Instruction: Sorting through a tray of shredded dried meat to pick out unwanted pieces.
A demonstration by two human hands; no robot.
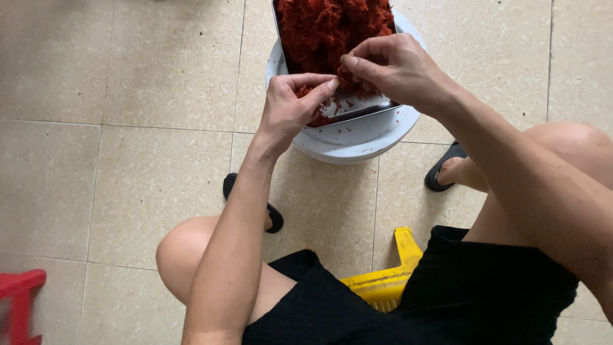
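In the head view, a person sits on a low yellow plastic stool [386, 278], knees apart, looking down at a tiled floor [128, 179]. Between the feet stands a white round basin [357, 144], turned bottom up so that it serves as a stand. On it rests a rectangular metal tray [357, 105], its near end bare and shiny, the rest heaped with dark red shredded food [325, 29].

The left hand [290, 105] reaches over the near left corner of the tray, fingers curled and thumb pressed toward the fingertips, pinching a small tuft of the red shreds. The right hand [396, 67] comes in from the right, over the near edge of the heap, its fingers bent and closed narrowly on the same clump; the two hands nearly touch at the fingertips. A few red crumbs lie scattered on the basin's rim.

The feet wear black sandals [447, 166], one on each side of the basin. The person wears black shorts [485, 287]. At the lower left edge, part of a red plastic stool [19, 300] shows.
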